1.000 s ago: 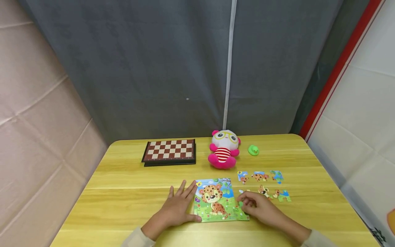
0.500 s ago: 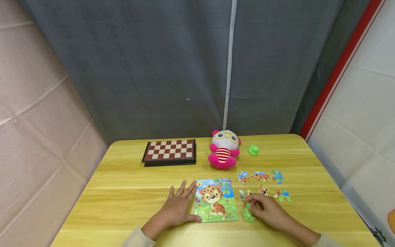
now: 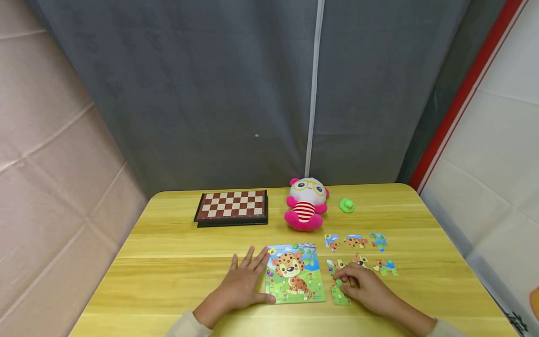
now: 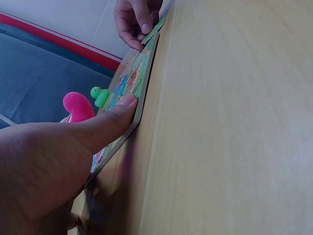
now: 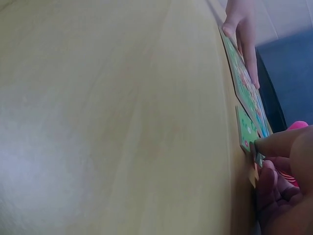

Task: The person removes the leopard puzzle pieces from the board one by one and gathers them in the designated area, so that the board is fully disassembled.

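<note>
My left hand [image 3: 241, 285] lies with fingers spread at the left side of a square puzzle board [image 3: 316, 281] with a leopard picture. In the left wrist view its thumb [image 4: 115, 120] presses on the board's near edge. To the right of the board, my right hand [image 3: 365, 286] pinches the upper end of a green puzzle piece [image 3: 340, 296]. The right wrist view has that green piece [image 5: 245, 128] low over the table beside the board, a narrow gap between them. Just beyond the right fingers lies another piece [image 3: 330, 267], partly covered by them.
Several puzzle pieces lie in two rows on the right, among them a blue-green one [image 3: 379, 240] and a spotted one [image 3: 355, 240]. Behind stand a chessboard box [image 3: 231, 206], a pink plush panda [image 3: 306, 210] and a green toy duck [image 3: 346, 205]. A grey curtain [image 3: 210, 103] hangs beyond the table.
My right hand has moved right with the green puzzle piece, off the board's right edge to the table beside it. The left hand has stayed in place.
</note>
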Action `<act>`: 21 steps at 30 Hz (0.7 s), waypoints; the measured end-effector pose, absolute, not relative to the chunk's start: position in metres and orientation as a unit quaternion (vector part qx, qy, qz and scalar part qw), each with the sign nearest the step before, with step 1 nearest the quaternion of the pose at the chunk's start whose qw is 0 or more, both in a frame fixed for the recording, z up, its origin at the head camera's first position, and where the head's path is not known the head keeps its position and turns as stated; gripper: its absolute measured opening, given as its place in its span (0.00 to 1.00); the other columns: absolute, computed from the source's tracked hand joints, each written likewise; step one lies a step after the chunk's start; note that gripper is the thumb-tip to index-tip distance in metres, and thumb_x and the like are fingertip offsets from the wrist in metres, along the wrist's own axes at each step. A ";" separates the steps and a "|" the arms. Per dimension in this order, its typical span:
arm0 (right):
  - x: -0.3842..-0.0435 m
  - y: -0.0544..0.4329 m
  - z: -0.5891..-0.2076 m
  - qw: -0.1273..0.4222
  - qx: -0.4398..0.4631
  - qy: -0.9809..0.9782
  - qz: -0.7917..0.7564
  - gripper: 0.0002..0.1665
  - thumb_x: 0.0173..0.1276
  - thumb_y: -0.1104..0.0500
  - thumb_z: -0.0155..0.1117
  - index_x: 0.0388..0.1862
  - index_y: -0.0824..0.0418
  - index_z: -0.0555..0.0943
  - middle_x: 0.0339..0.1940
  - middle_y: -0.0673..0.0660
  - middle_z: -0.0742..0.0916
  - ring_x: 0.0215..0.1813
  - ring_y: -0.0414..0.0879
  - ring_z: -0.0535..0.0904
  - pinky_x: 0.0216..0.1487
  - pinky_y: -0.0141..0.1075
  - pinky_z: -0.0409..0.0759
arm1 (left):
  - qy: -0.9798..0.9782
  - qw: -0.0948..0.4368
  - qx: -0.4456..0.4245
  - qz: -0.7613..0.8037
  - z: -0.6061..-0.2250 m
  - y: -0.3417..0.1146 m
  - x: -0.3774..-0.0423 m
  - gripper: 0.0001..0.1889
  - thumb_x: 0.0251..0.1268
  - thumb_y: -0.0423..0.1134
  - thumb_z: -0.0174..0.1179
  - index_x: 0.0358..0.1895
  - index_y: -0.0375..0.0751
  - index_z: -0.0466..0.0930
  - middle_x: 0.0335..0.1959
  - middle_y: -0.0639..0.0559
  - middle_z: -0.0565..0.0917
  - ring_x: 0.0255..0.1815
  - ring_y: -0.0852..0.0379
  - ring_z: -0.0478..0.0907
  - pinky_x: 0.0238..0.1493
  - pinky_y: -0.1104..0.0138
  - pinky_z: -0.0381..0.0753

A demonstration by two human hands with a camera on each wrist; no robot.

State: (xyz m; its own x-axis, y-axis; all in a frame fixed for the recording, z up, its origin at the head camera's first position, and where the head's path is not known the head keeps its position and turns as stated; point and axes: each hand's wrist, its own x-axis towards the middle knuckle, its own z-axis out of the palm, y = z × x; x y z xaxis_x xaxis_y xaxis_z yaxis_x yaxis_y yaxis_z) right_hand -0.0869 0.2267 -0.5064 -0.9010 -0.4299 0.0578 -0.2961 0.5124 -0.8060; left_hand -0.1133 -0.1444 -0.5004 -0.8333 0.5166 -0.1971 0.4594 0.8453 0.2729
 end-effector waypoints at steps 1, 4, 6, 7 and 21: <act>-0.087 0.227 -0.507 0.072 -0.211 0.867 -0.446 0.08 0.69 0.61 0.72 0.46 0.54 0.87 0.33 0.44 0.77 0.32 0.33 0.69 0.31 0.29 0.73 | 0.951 0.132 0.257 0.107 -0.501 -0.144 -0.113 0.62 0.53 0.82 0.54 0.85 0.49 0.45 0.87 0.56 0.41 0.86 0.38 0.37 0.75 0.28 0.40; -0.086 0.227 -0.507 0.065 -0.215 0.867 -0.444 0.09 0.68 0.62 0.72 0.47 0.54 0.87 0.33 0.44 0.77 0.32 0.33 0.69 0.30 0.29 0.73 | 0.951 0.132 0.257 0.106 -0.501 -0.144 -0.114 0.62 0.53 0.82 0.53 0.85 0.49 0.45 0.87 0.56 0.41 0.86 0.38 0.37 0.75 0.28 0.41; -0.086 0.227 -0.507 0.063 -0.216 0.868 -0.443 0.10 0.68 0.62 0.72 0.47 0.54 0.87 0.33 0.43 0.77 0.31 0.33 0.69 0.30 0.29 0.73 | 0.951 0.133 0.257 0.108 -0.501 -0.144 -0.114 0.62 0.53 0.82 0.54 0.85 0.48 0.45 0.87 0.56 0.41 0.86 0.38 0.37 0.75 0.28 0.40; -0.085 0.227 -0.507 0.061 -0.216 0.868 -0.442 0.10 0.67 0.62 0.72 0.47 0.55 0.87 0.33 0.43 0.77 0.31 0.33 0.69 0.30 0.29 0.73 | 0.951 0.133 0.257 0.108 -0.501 -0.144 -0.114 0.62 0.53 0.82 0.54 0.85 0.48 0.45 0.87 0.56 0.41 0.86 0.38 0.37 0.75 0.28 0.40; -0.086 0.227 -0.506 0.069 -0.210 0.872 -0.437 0.10 0.67 0.61 0.73 0.48 0.54 0.88 0.33 0.44 0.77 0.32 0.33 0.69 0.31 0.29 0.72 | 0.950 0.134 0.256 0.116 -0.500 -0.145 -0.113 0.62 0.54 0.81 0.55 0.85 0.48 0.45 0.87 0.55 0.41 0.86 0.38 0.37 0.75 0.28 0.39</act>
State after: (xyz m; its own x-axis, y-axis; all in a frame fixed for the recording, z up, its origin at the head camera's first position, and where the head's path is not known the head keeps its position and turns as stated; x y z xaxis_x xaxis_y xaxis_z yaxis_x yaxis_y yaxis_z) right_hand -0.0858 0.2268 -0.5060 -0.9024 -0.4262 0.0634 -0.3057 0.5295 -0.7913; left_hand -0.1126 -0.1445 -0.4996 -0.8329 0.5177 -0.1958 0.4552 0.8419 0.2897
